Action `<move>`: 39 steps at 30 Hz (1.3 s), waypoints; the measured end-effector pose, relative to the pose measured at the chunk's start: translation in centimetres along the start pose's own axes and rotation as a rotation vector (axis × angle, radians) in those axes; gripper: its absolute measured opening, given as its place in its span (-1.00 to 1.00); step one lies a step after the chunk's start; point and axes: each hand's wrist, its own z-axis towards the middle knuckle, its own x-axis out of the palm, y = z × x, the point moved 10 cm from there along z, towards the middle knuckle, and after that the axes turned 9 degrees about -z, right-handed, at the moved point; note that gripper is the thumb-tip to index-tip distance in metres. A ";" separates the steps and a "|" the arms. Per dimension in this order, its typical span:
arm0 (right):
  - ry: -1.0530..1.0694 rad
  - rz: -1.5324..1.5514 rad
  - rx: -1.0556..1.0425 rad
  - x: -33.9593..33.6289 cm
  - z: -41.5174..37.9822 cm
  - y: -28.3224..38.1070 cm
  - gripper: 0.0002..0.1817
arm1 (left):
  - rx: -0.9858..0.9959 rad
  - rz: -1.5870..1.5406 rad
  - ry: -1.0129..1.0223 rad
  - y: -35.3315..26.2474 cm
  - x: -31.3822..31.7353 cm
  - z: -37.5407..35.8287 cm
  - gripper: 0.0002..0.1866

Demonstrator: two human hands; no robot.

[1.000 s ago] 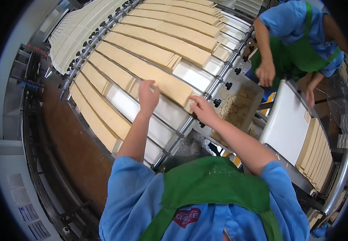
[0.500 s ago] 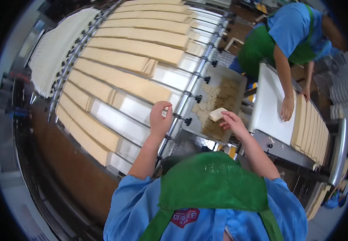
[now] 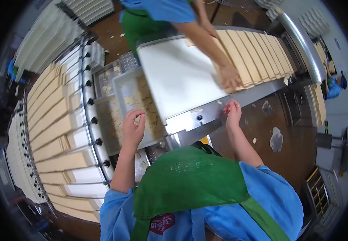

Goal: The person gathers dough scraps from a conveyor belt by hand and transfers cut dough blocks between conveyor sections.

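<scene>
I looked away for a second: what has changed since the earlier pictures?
The view has swung right. The right hand no longer shows the pale piece it held over the tub and is now by the white belt's near edge. The left hand has left the slab conveyor edge. The slabs still lie in rows.

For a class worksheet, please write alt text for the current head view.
A worker's left hand is near a bin of scraps, the right hand by a white belt. A co-worker's hand is at pale strips on that belt; more strips lie on a railed conveyor at picture left.
</scene>
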 end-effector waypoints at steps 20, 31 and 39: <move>-0.344 -0.651 -0.272 -4.0 13.9 3.9 -0.42 | 0.308 0.311 0.468 -3.1 41.9 25.4 -0.71; -0.297 -0.677 -0.302 -4.0 14.4 4.8 -0.45 | -0.009 0.735 0.324 1.7 51.5 34.0 -0.09; 0.027 -0.824 -0.554 1.1 9.7 6.9 -0.66 | -0.233 0.884 0.283 3.3 38.5 31.2 -0.16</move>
